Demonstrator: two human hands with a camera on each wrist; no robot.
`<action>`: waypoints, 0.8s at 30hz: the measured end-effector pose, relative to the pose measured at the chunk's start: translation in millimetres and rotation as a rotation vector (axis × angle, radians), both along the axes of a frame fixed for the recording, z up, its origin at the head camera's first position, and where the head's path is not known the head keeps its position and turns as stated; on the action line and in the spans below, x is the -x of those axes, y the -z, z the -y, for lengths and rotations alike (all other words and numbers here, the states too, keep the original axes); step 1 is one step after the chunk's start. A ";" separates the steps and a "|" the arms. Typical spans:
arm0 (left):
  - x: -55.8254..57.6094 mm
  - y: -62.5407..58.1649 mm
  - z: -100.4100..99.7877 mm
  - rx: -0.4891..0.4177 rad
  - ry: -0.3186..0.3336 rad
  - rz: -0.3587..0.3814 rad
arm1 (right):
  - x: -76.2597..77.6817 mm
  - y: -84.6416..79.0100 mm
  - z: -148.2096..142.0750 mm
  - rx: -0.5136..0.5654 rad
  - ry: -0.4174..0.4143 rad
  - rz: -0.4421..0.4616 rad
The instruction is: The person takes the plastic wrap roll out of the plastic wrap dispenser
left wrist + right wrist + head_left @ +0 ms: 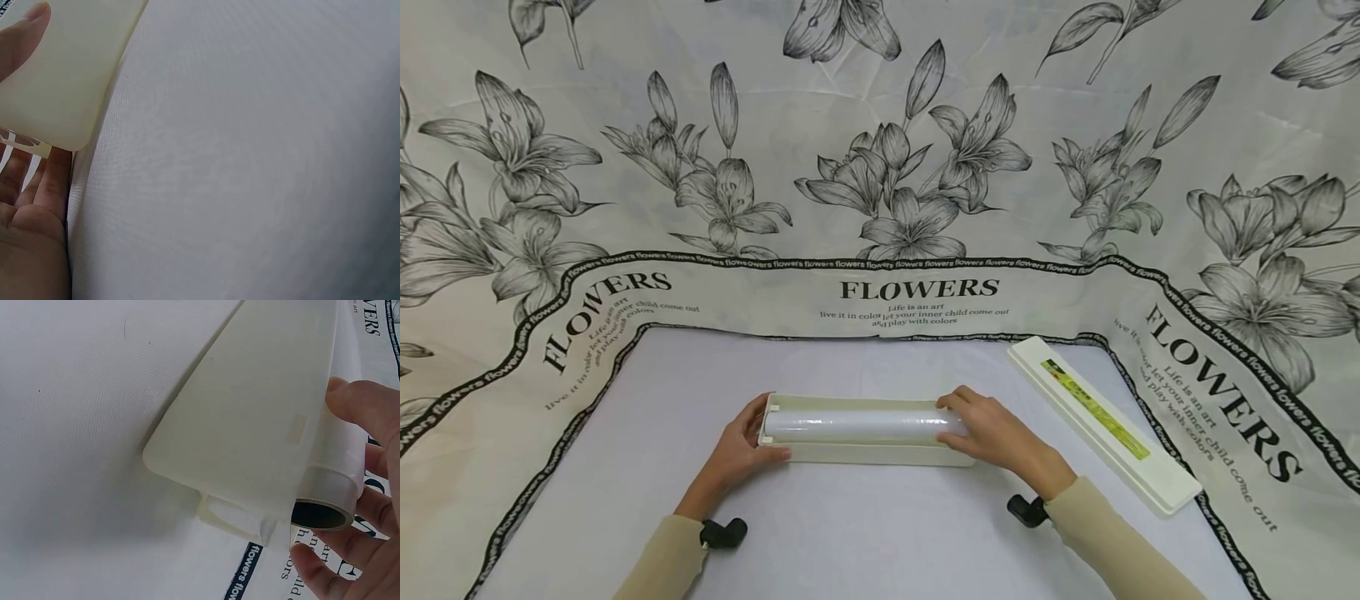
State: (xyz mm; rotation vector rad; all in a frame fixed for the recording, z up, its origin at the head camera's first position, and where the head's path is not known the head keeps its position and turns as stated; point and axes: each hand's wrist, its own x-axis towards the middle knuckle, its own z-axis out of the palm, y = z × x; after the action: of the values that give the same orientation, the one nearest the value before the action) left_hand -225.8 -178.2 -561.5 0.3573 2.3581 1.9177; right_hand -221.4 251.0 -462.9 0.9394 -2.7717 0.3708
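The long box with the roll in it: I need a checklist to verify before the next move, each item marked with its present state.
1. Lid off and apart from the box: ok.
2. Box steadied: ok, the left hand grips its left end.
3. Roll held: ok, the right hand grips its right end.
4. Roll's right end fully below the rim: not ok, the right wrist view shows it standing above.
5. Roll's loose edge located: cannot tell.

Box [75, 81] cut off, wrist views — label print [1096, 408] too small
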 end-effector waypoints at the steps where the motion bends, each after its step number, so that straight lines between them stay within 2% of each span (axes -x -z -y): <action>1: 0.2 0.4 0.2 -0.003 0.001 0.001 | -0.3 -0.7 0.4 0.005 0.000 0.017; 6: 0.7 1.1 0.7 -0.019 0.009 0.000 | -0.8 -3.1 2.4 0.042 -0.005 0.087; 16: 0.1 0.8 0.0 -0.025 0.007 0.007 | 1.7 -4.6 8.4 -0.035 0.030 0.097; 20: 0.1 0.6 0.0 -0.025 0.006 0.004 | 2.0 -4.6 10.9 -0.025 0.021 0.103; 24: 0.0 0.1 0.3 -0.029 0.008 0.001 | 1.2 -4.7 12.3 0.005 0.024 0.160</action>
State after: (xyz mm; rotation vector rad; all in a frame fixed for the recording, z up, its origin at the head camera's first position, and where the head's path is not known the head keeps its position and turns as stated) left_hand -225.8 -178.5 -561.5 0.3673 2.3271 1.9503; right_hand -222.6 238.7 -458.2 0.9124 -2.9211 0.4687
